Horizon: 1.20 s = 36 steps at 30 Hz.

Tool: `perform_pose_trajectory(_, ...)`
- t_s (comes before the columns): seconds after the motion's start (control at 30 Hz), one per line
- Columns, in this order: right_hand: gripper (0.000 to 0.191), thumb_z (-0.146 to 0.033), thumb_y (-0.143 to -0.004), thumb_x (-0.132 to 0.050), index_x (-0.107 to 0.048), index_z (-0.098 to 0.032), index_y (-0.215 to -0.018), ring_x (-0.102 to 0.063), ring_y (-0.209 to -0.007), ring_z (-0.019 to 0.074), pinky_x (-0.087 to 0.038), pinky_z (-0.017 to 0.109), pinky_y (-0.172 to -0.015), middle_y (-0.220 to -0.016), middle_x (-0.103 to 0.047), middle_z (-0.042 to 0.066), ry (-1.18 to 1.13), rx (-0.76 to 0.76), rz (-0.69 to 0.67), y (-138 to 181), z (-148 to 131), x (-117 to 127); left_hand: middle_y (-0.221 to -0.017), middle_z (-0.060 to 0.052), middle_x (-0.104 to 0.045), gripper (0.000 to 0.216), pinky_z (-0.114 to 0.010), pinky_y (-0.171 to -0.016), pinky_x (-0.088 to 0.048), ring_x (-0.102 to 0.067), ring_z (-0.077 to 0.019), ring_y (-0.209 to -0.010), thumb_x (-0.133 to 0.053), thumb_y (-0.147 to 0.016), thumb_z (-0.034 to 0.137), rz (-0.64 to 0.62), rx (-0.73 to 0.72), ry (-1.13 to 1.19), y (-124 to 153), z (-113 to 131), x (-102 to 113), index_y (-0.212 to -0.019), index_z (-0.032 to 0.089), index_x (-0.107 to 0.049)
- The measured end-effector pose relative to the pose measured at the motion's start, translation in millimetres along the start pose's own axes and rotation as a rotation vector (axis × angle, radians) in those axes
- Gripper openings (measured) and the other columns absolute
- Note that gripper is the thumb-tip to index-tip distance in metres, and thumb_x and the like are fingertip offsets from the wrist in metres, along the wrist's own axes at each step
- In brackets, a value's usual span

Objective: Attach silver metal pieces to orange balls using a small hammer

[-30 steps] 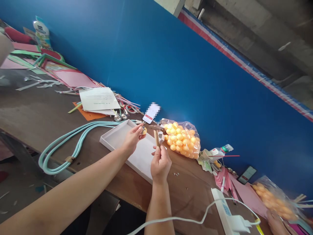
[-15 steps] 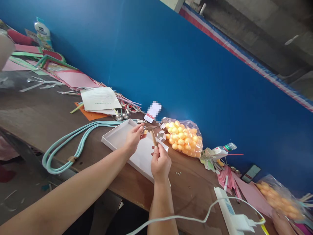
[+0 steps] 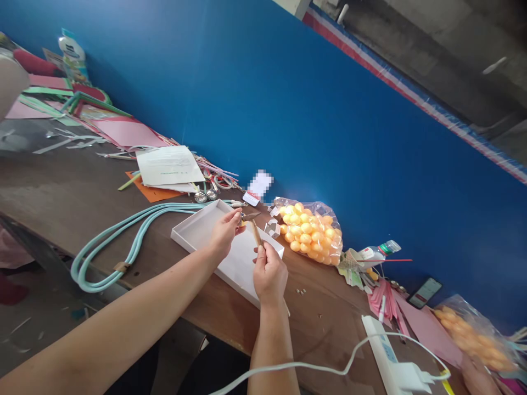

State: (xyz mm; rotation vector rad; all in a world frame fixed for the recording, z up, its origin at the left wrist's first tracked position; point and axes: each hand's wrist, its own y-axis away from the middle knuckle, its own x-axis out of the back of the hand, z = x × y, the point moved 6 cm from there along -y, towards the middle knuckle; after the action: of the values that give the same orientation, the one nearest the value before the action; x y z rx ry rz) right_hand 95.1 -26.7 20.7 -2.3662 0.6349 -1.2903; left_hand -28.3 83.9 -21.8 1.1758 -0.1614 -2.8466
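Note:
My right hand (image 3: 269, 271) is closed around the wooden handle of a small hammer (image 3: 257, 235); its dark, pointed head lies beside the fingertips of my left hand (image 3: 224, 233). Those left fingers are pinched on a small shiny metal piece, mostly hidden by the fingers and the hammer head. Both hands are above a shallow white box (image 3: 239, 263). Left of the box, light blue cords (image 3: 140, 241) lie in a long loop, bound by a brown band. Two shiny round metal balls (image 3: 200, 196) sit behind the box's left end.
Behind the box lies a clear bag of orange balls (image 3: 307, 233). Small metal bits (image 3: 301, 291) lie right of my right hand. A white power strip (image 3: 381, 351) and its cable cross the front right. Papers (image 3: 169, 165) and strips line the blue wall. Another person's arm (image 3: 12, 82) shows far left.
The hammer has tilted slightly, its handle shifting a little to the left. My left hand stays in nearly the same place.

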Motion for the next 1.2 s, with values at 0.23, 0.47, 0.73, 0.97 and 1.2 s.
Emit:
perform_pose_trajectory(0.23, 0.034, -0.035, -0.095, -0.038, -0.062, -0.021, -0.114, -0.068, -0.076, 0.0162, -0.046, 0.024, -0.066, -0.098, -0.072, 0.005, 0.008, -0.027, -0.022, -0.1, 2.0, -1.1, -0.077, -0.001, -0.060, 0.034, -0.028, -0.073, -0.049, -0.052, -0.0082, -0.065, -0.073, -0.069, 0.032, 0.010, 0.000, -0.003, -2.7, -2.0, 1.8, -0.099, 0.017, -0.069)
perform_pose_trajectory(0.47, 0.033, -0.034, -0.094, -0.038, -0.060, -0.023, -0.116, -0.068, -0.080, 0.0167, -0.046, 0.024, -0.068, -0.098, -0.072, 0.003, 0.002, -0.021, -0.029, 0.3, 1.6, -1.8, -0.077, -0.001, -0.060, 0.033, -0.028, -0.072, -0.049, -0.052, -0.0077, -0.064, -0.073, -0.069, 0.031, 0.019, -0.020, 0.008, -3.8, -0.7, 2.8, -0.098, 0.016, -0.069)
perform_pose_trajectory(0.73, 0.034, -0.034, -0.095, -0.038, -0.061, -0.021, -0.116, -0.068, -0.080, 0.0161, -0.046, 0.023, -0.069, -0.098, -0.072, 0.004, -0.012, -0.016, -0.006, -0.4, 0.0, 0.0, -0.078, -0.001, -0.060, 0.032, -0.027, -0.072, -0.050, -0.052, -0.0075, -0.065, -0.072, -0.070, 0.031, 0.020, -0.027, 0.012, -5.0, -0.8, 3.5, -0.098, 0.017, -0.069)
perform_pose_trajectory(0.97, 0.034, -0.033, -0.095, -0.037, -0.060, -0.021, -0.117, -0.069, -0.077, 0.0152, -0.047, 0.023, -0.069, -0.098, -0.073, 0.004, -0.014, -0.022, 0.001, -1.2, 1.6, 0.3, -0.077, -0.001, -0.059, 0.028, -0.028, -0.072, -0.050, -0.052, -0.0077, -0.064, -0.069, -0.072, 0.028, 0.033, -0.024, 0.018, -4.3, -0.1, 3.1, -0.098, 0.016, -0.069)
perform_pose_trajectory(1.2, 0.034, -0.033, -0.095, -0.037, -0.060, -0.023, -0.117, -0.069, -0.081, 0.0155, -0.047, 0.023, -0.070, -0.098, -0.073, 0.003, -0.015, -0.004, -0.015, -0.6, 2.6, -1.2, -0.074, 0.000, -0.058, 0.028, -0.028, -0.072, -0.050, -0.052, -0.0079, -0.064, -0.069, -0.072, 0.029, 0.024, -0.031, 0.028, -5.2, -0.3, 4.0, -0.097, 0.017, -0.070)
